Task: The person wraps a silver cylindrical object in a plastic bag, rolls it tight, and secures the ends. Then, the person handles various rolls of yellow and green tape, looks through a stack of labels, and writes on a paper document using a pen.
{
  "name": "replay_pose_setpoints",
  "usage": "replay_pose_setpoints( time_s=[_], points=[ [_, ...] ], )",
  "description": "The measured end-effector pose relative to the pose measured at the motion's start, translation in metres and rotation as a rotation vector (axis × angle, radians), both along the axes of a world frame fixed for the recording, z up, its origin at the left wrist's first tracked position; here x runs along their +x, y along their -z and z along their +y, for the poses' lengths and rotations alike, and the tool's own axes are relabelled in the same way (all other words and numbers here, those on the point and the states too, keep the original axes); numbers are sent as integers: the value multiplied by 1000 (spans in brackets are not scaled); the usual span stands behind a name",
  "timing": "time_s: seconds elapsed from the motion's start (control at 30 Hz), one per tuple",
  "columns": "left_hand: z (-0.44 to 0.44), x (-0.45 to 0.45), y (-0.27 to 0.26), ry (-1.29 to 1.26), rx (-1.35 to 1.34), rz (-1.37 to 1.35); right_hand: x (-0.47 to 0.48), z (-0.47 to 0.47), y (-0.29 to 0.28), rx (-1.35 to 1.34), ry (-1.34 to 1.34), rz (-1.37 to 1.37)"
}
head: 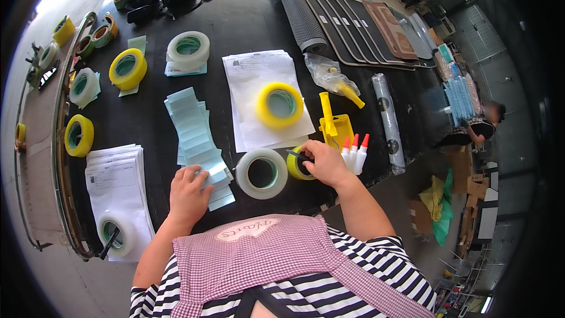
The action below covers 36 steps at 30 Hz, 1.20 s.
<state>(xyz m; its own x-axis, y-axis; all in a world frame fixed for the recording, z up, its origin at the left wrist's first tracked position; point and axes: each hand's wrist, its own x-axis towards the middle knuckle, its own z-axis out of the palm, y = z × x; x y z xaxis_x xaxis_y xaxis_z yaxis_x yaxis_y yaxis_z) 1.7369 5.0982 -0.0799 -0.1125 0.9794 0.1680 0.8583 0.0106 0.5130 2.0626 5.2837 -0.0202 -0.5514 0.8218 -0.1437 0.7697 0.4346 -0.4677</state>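
Observation:
My left hand rests, fingers spread, on the lower part of a strip of pale blue paper slips on the black table. My right hand pinches a dark pen above a yellow tape roll. Between my hands lies a clear tape roll. Beyond it, a yellow-edged tape roll sits on white printed sheets. White bottles with red caps stand just right of my right hand, beside a yellow tray with a small yellow-handled roller.
Printed sheets under a clear tape roll lie at the left. More rolls stand farther back. A rolled dark mat, flat mats and a plastic-wrapped roll are at the right. Another person stands at far right.

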Motion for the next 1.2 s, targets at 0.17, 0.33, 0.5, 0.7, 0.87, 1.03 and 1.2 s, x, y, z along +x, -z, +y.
replay_pose_setpoints(
  time_s=[0.17,0.33,0.5,0.7,0.87,1.03,1.2],
  points=[
    [1,-1,-3,7,30,37,2,-8,17,133,6,-52],
    [-1,-2,0,-34,17,-8,-7,-11,-4,112,86,149],
    [-2,-1,3,-47,135,26,-25,-16,-29,183,128,250],
    [-5,-2,10,-14,-8,70,-120,-50,-21,-678,-91,590],
    [-2,3,8,-6,-7,44,-206,-20,29,-79,-186,222],
    [-8,-13,3,16,4,4,-233,-32,35,-117,-147,-17],
    [5,-104,-17,-315,192,-202,-225,-30,41,-21,-207,-67]
  ],
)
